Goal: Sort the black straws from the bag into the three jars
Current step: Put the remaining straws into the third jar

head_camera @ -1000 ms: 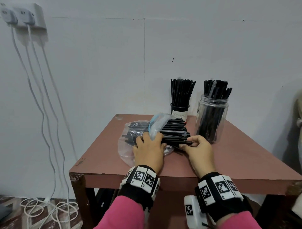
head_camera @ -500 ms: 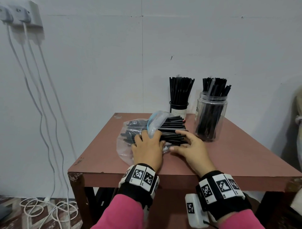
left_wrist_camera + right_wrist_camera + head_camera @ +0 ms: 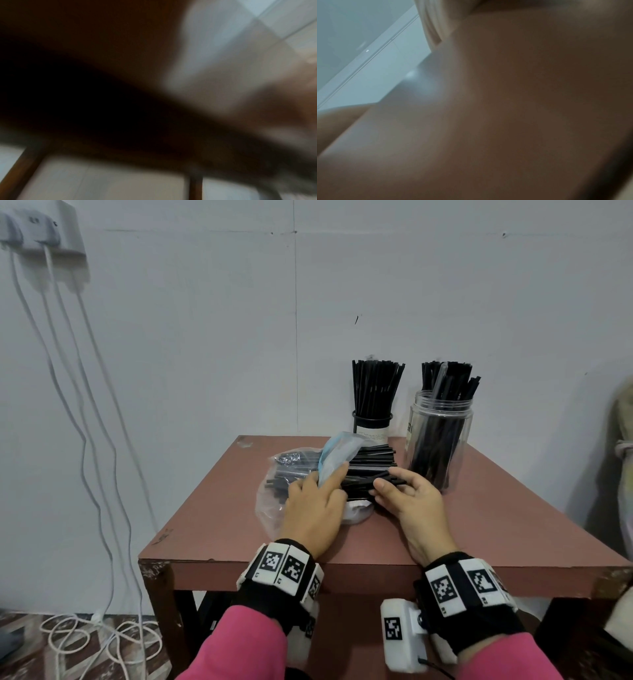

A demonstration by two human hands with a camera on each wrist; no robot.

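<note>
Left hand [image 3: 313, 508] presses flat on the plastic bag [image 3: 274, 501] on the desk [image 3: 479, 529], while right hand [image 3: 409, 498] pinches black straws [image 3: 370, 470] jutting from its mouth, beside the clear jar [image 3: 440, 436].

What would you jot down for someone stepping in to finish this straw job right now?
Left hand: resting on the plastic bag, holding it against the table.
Right hand: fingers curled round a few loose straws at the bag's open end.
Clear jar and black-rimmed jar stand at the back, both already holding straws upright. A third jar is not in view.
Left to do: many straws remain in the bag; pull them out and put them in the jars.
Both wrist views are too blurred to help.
</note>
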